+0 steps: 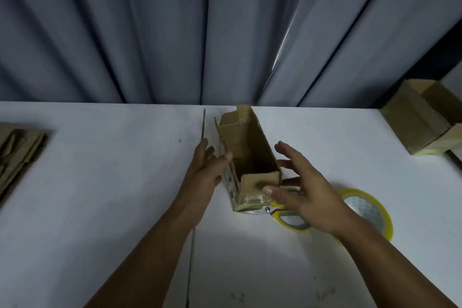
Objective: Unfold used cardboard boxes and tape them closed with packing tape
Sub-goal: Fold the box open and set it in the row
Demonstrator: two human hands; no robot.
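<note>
A small brown cardboard box (pixel 246 157) is seen standing upright on a white table (pixel 100 182), around the middle and reaching back towards the far edge, with its top flaps raised and its inside exposed. The left hand (pixel 205 167) is laid against the box's left wall with fingers straight and nothing grasped. The right hand (pixel 307 197) is held released just beside the right wall, fingers spread; whether its thumb touches the near flap cannot be told. Yellow-handled scissors (pixel 287 217) are partly covered by that hand, and a yellowish roll of clear packing tape (pixel 367 210) is lying flat just to their right. A stack of flattened brown cardboard (pixel 17 155) is placed at the left edge, and a second brown cardboard box (pixel 425 125) at the right edge. A blue-grey pleated curtain (pixel 150 32) is hung behind the far edge.
</note>
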